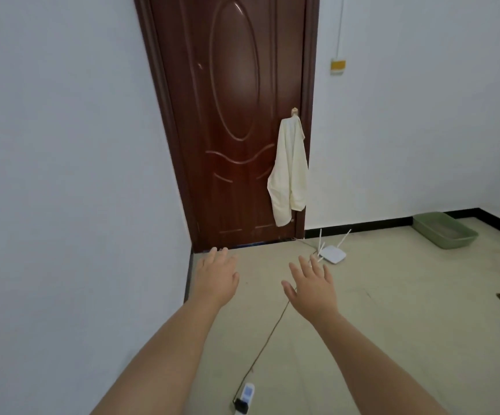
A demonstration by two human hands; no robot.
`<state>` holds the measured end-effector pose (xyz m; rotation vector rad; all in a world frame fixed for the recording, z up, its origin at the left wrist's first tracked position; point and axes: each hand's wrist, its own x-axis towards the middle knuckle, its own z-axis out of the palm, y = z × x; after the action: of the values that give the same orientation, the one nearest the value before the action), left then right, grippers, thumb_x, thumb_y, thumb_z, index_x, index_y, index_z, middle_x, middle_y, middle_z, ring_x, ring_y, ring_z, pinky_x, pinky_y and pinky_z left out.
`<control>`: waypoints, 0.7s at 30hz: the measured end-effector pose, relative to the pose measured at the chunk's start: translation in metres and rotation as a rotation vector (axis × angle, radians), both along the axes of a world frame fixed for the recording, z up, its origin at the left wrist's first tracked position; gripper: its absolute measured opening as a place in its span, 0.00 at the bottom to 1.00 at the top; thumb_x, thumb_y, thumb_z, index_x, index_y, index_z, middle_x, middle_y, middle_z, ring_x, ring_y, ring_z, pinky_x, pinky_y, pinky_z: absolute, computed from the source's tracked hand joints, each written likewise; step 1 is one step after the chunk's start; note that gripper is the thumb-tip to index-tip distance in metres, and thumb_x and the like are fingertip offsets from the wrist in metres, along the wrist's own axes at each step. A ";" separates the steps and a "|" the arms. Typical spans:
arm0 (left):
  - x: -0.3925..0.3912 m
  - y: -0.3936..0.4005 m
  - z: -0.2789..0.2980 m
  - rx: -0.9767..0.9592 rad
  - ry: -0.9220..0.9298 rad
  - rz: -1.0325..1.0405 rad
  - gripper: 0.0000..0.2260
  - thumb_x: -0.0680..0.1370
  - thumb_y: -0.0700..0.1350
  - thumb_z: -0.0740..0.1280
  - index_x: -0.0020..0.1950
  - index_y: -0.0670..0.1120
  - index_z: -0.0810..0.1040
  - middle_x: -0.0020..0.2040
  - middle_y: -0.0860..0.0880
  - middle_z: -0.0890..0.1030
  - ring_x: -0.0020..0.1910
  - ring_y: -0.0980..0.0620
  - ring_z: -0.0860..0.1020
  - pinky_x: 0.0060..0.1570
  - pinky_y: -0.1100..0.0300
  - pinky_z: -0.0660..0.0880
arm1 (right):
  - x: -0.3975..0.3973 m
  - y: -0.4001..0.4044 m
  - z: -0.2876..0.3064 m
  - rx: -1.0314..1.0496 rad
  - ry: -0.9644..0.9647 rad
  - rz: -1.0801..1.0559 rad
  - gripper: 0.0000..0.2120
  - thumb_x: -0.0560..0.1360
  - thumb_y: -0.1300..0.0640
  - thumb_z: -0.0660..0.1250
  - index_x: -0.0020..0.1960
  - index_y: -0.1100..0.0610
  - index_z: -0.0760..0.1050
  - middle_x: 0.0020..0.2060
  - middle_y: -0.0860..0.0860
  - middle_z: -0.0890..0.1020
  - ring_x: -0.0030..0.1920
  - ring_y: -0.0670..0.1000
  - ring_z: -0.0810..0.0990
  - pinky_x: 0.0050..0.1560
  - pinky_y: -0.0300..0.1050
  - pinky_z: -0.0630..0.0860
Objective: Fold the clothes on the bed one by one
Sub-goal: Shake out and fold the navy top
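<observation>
Behind raised hands, brown door [227, 115], pale floor [392, 295]

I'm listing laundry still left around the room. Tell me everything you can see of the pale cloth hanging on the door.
The pale cloth is cream, soft-looking fabric, perhaps a garment or towel. It hangs limp from a small hook or knob near the right edge of the dark brown wooden door, bunched at the top and falling in long folds against the lower panels. Its bottom hem ends above the floor. Neither hand touches it.
</observation>
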<state>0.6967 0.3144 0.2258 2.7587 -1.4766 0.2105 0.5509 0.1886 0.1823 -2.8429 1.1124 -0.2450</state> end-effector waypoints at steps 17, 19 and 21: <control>-0.041 -0.440 -0.061 0.122 0.111 -0.702 0.21 0.81 0.50 0.52 0.74 0.50 0.55 0.76 0.50 0.54 0.74 0.47 0.49 0.71 0.50 0.48 | -0.050 -0.319 -0.042 0.094 -0.029 -0.671 0.26 0.79 0.43 0.46 0.74 0.53 0.53 0.75 0.51 0.52 0.75 0.53 0.46 0.72 0.53 0.41; -0.074 -0.494 -0.057 0.123 0.110 -0.785 0.21 0.81 0.50 0.51 0.74 0.50 0.54 0.76 0.50 0.53 0.75 0.47 0.48 0.71 0.49 0.48 | -0.087 -0.358 -0.044 0.084 -0.037 -0.753 0.26 0.80 0.43 0.45 0.74 0.53 0.54 0.75 0.51 0.53 0.75 0.53 0.47 0.72 0.52 0.42; -0.117 -0.555 -0.050 0.107 0.100 -0.859 0.22 0.81 0.50 0.51 0.74 0.50 0.54 0.76 0.50 0.52 0.75 0.47 0.48 0.71 0.49 0.48 | -0.132 -0.403 -0.044 0.078 -0.038 -0.843 0.26 0.80 0.44 0.45 0.74 0.53 0.53 0.75 0.52 0.53 0.75 0.53 0.47 0.73 0.52 0.43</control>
<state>0.5800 -0.2408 0.1753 1.8918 -2.4887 -0.0228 0.4191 -0.2148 0.1383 -2.1205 2.1760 -0.2818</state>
